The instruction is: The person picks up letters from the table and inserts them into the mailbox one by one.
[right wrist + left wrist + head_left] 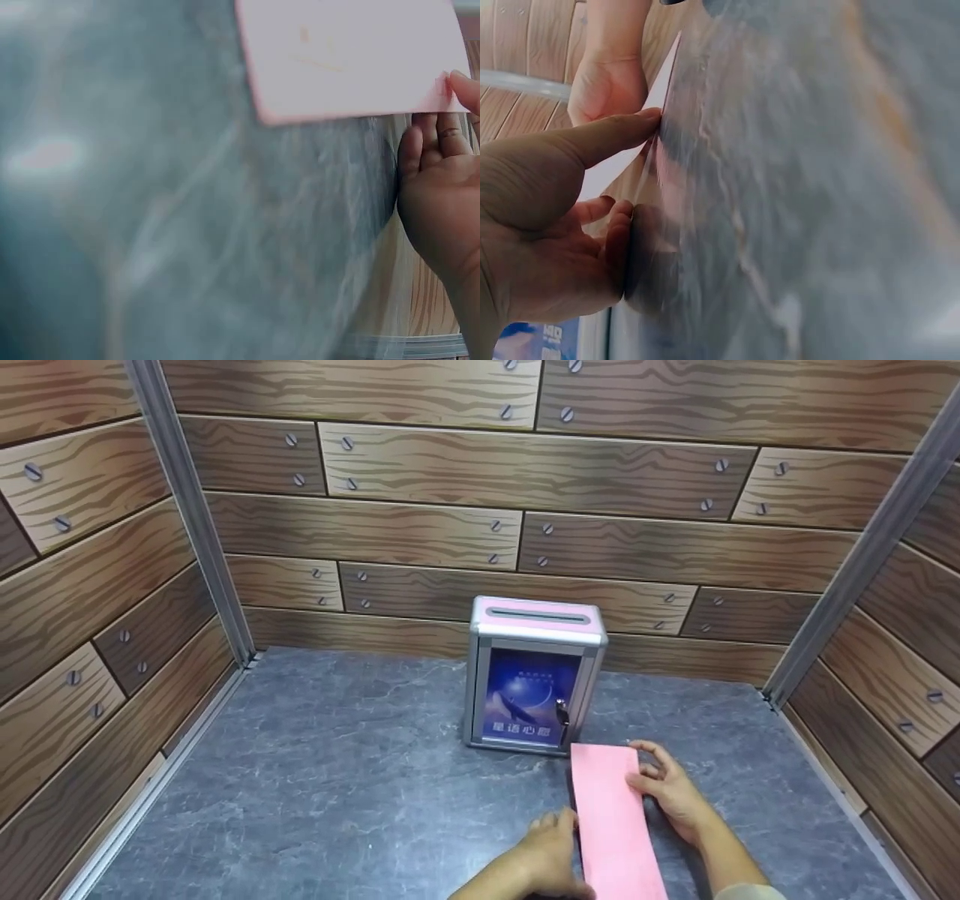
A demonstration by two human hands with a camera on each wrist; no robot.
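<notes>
A long pink sheet of paper (613,821) stretches toward me, its near end cut off by the bottom of the head view. My right hand (667,793) pinches its right edge near the far end. At the left edge, my left hand (551,851) holds the paper; in the left wrist view its thumb (622,135) touches the edge and the other fingers curl below. The right wrist view has one end of the paper (352,64) with a thumb pressed on it at the right.
Just beyond the paper stands an upright box (532,682) with a metal frame, a slotted pink top and a blue front panel with a small lock. The grey marbled tabletop (300,780) is enclosed by wood-patterned walls (420,532) with metal corner posts.
</notes>
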